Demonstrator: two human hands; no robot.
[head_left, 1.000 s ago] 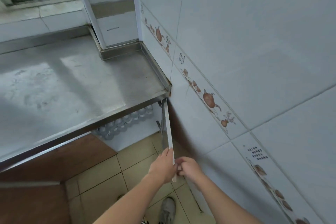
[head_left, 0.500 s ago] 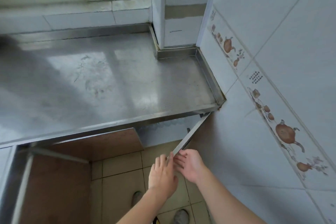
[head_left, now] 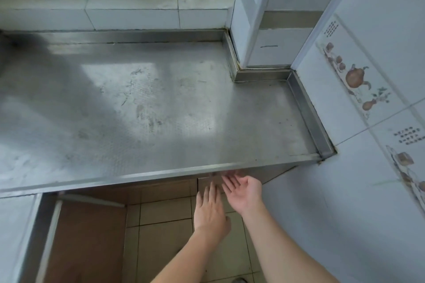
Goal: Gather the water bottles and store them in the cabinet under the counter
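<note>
**Both hands flat at cabinet door, under counter lip**

Left hand (head_left: 210,210) palm down, fingers straight, fingertips at the cabinet door (head_left: 208,182). Right hand (head_left: 245,190) just beside it, palm up, fingers spread, tips under the steel counter (head_left: 161,108) edge. Neither holds anything. Door looks flush with the cabinet front; contact blurred, can't tell. Water bottles not visible. Second door (head_left: 87,236) stands open at left.

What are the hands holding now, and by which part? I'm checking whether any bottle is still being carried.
Nothing: left hand and right hand are open, fingers straight.
</note>
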